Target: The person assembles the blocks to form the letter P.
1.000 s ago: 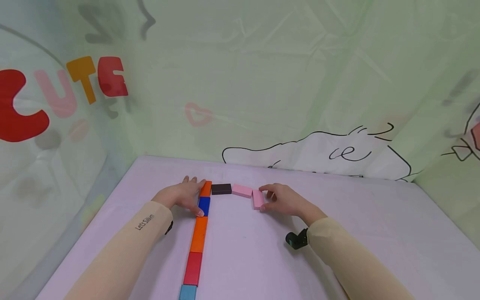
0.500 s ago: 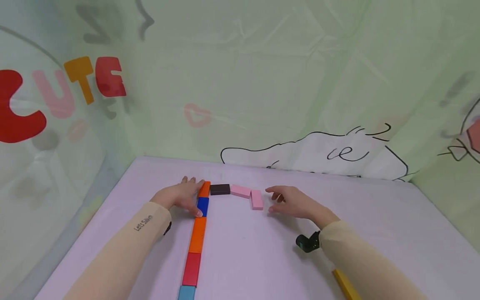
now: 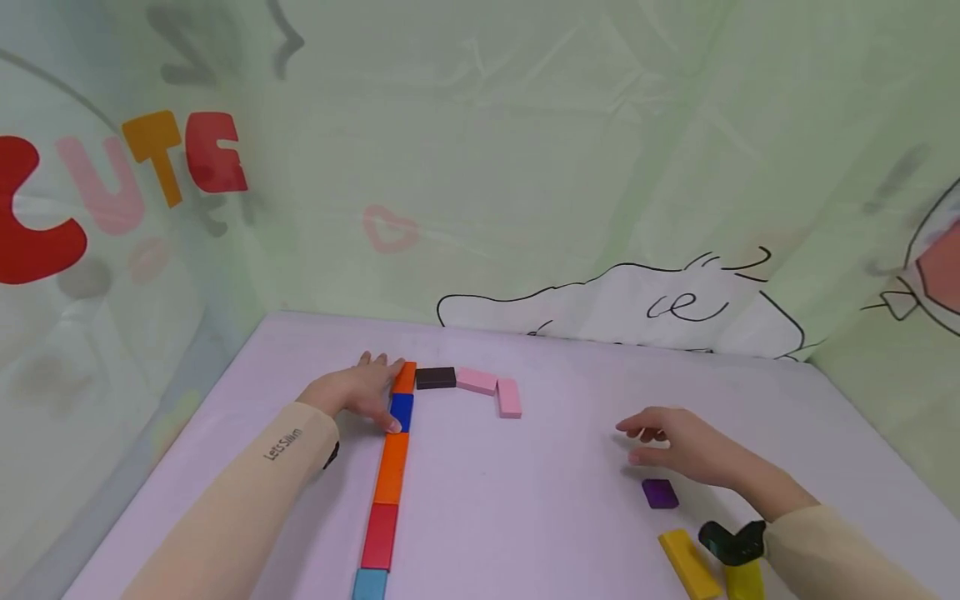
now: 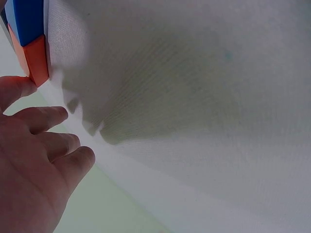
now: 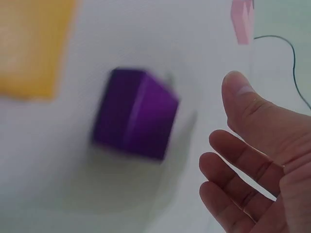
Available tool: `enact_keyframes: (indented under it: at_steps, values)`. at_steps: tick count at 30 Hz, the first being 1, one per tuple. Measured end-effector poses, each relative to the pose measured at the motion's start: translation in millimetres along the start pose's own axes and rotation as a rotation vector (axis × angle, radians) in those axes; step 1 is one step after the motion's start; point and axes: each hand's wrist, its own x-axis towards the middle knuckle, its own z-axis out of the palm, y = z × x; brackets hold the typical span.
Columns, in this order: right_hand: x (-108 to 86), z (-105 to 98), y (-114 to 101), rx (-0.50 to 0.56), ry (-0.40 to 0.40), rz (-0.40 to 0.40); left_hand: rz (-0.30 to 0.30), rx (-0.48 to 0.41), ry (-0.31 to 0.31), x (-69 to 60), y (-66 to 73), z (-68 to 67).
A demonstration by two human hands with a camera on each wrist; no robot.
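My left hand (image 3: 354, 392) rests against the left side of the row, its thumb at the blue block (image 3: 401, 412) and its index finger at the orange block (image 3: 405, 377) at the far end. In the left wrist view a fingertip touches the orange block (image 4: 36, 62). My right hand (image 3: 686, 446) hovers with relaxed fingers and holds nothing, just beyond a purple block (image 3: 660, 493). From the right wrist the purple block (image 5: 136, 114) shows apart from the fingers. A dark block (image 3: 436, 378) and two pink blocks (image 3: 476, 381) extend right from the row's far end.
Nearer along the row lie another orange block (image 3: 392, 468), a red block (image 3: 380, 536) and a light blue block (image 3: 370, 584). Two yellow blocks (image 3: 688, 564) lie at the right front, one partly under the right wrist's camera. Printed cloth walls border the table (image 3: 525, 517).
My right hand has let go of the end pink block and moved right and nearer, toward the purple block. The purple and yellow blocks have come into view. My left hand has stayed at the row.
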Motion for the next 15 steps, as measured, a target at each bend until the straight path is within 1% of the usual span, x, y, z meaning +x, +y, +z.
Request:
enact_keyframes:
  at_steps: [3, 6, 11, 15]
  values:
    - [-15.4, 0, 13, 0.008, -0.016, 0.049, -0.001, -0.002, -0.001, 0.1, 0.1, 0.2]
    - [-27.8, 2, 23, 0.018, -0.026, 0.072, 0.0, 0.0, -0.002, 0.7, -0.4, 0.6]
    - [-42.7, 5, 35, 0.023, -0.029, 0.046, 0.006, 0.011, 0.004, 2.4, -1.1, 1.7]
    - [-48.6, 8, 39, 0.032, -0.02, 0.063, 0.011, 0.018, 0.006, 3.2, -0.8, 2.0]
